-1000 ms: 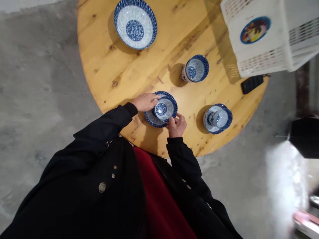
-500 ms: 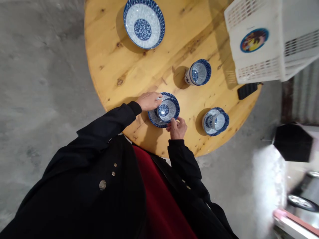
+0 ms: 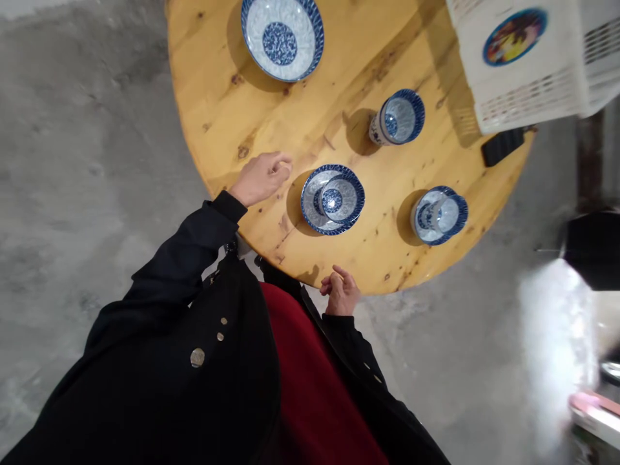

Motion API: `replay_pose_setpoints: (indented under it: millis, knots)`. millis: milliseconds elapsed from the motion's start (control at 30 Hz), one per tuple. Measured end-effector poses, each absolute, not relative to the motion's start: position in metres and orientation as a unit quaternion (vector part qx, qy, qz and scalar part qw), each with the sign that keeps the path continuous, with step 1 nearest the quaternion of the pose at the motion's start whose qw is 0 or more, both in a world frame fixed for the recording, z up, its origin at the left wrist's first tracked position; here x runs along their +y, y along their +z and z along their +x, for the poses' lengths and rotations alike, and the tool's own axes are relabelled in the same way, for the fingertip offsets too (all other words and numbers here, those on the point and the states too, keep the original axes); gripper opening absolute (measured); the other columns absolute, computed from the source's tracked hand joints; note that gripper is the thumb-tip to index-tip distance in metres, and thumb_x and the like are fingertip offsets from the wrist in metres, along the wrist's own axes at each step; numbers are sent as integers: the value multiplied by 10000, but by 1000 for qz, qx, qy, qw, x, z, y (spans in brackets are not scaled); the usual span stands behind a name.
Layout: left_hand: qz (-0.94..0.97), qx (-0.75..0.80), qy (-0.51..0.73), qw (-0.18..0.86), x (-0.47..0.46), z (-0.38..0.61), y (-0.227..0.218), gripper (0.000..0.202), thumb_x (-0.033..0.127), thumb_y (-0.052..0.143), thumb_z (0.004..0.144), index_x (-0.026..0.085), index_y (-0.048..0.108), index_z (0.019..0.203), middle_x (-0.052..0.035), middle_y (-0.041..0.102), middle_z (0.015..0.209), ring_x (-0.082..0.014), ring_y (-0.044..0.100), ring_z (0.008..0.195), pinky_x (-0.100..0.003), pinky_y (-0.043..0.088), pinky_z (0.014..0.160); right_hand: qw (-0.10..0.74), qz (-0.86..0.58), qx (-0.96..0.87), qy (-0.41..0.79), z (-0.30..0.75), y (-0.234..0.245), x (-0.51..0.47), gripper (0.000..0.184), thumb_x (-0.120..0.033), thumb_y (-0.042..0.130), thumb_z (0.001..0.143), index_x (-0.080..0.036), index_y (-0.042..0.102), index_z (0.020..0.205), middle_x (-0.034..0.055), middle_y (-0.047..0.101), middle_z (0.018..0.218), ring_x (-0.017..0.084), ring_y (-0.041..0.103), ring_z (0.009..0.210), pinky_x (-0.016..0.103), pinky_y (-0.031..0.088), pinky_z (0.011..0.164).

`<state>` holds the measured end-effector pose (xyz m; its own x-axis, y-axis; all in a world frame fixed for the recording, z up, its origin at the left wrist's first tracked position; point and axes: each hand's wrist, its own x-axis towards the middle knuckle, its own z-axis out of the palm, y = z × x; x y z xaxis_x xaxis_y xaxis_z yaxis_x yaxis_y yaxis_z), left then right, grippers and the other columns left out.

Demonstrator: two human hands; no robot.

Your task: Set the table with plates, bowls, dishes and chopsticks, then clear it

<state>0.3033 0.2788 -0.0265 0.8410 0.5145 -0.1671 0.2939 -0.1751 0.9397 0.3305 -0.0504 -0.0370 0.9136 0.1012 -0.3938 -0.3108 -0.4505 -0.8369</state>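
A small blue-and-white bowl (image 3: 345,194) sits inside a blue-and-white plate (image 3: 310,205) near the table's front edge. To their left, apart from both, my left hand (image 3: 261,177) hovers over the wood with loosely bent fingers and holds nothing. My right hand (image 3: 341,294) is at the table's edge below the plate, its fingers partly stretched out and nothing in them. On the right stands another plate (image 3: 438,237) with a small cup (image 3: 445,214) on it. Behind them is a stack of patterned bowls (image 3: 397,119).
A large blue-and-white bowl (image 3: 283,42) lies at the back left of the round wooden table (image 3: 213,97). At the back right are a white plastic basket (image 3: 527,97) and a black phone-like object (image 3: 502,147). Concrete floor (image 3: 87,161) surrounds the table.
Both hands have let go of the small bowl, which rests in the plate. My left hand has drawn away leftward, my right hand back toward my body. The view has shifted slightly.
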Motion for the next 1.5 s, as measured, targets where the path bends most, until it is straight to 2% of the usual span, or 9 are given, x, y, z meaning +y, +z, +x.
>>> replay_pose_setpoints:
  millis: [233, 400, 667, 933, 1133, 1267, 1500]
  knots:
    - [697, 410, 153, 568, 274, 212, -17, 358, 374, 489, 917, 143, 632, 1150, -69, 721, 956, -131, 666, 780, -253, 519, 749, 526, -807, 5, 268, 330, -44, -55, 378, -435, 647, 739, -129, 624, 961, -54, 598, 535, 85, 492, 383, 220, 407, 405]
    - [688, 456, 138, 547, 229, 168, -6, 407, 401, 496, 916, 108, 618, 1171, -74, 735, 951, -138, 661, 766, -276, 520, 766, 554, -782, -10, 285, 347, -47, -65, 359, -426, 641, 732, -133, 623, 937, -52, 598, 545, 84, 494, 395, 222, 411, 408]
    - [679, 438, 81, 583, 137, 181, -10, 486, 464, 485, 861, 113, 629, 1165, -95, 741, 931, -189, 697, 765, -312, 537, 740, 575, -756, 11, 312, 341, -52, -97, 365, -456, 645, 690, -147, 617, 883, -40, 596, 525, 92, 476, 382, 225, 398, 386]
    - [716, 386, 37, 581, 89, 199, 5, 404, 429, 478, 876, 184, 646, 1150, -55, 735, 946, -176, 705, 779, -273, 532, 752, 599, -734, 4, 319, 346, -65, -108, 362, -434, 642, 692, -141, 631, 905, -29, 610, 548, 95, 495, 397, 221, 397, 395]
    - [691, 415, 52, 590, 78, 184, 8, 418, 424, 465, 876, 144, 637, 1134, -76, 724, 925, -162, 691, 772, -264, 535, 742, 586, -729, -39, 352, 341, -69, -102, 380, -443, 635, 694, -128, 638, 906, -23, 610, 541, 101, 503, 395, 223, 394, 395]
    - [707, 386, 42, 591, 85, 179, -2, 396, 423, 475, 869, 161, 646, 1111, -62, 725, 903, -161, 686, 763, -264, 531, 739, 581, -741, -42, 335, 337, -66, -96, 390, -437, 635, 699, -119, 642, 927, -21, 611, 551, 101, 509, 408, 224, 409, 410]
    - [686, 382, 61, 616, 148, 155, -6, 447, 458, 481, 863, 146, 637, 1141, -84, 726, 922, -180, 695, 765, -289, 536, 722, 586, -745, -25, 317, 316, -54, -42, 381, -452, 655, 667, -148, 637, 895, -23, 605, 551, 110, 505, 405, 237, 414, 406]
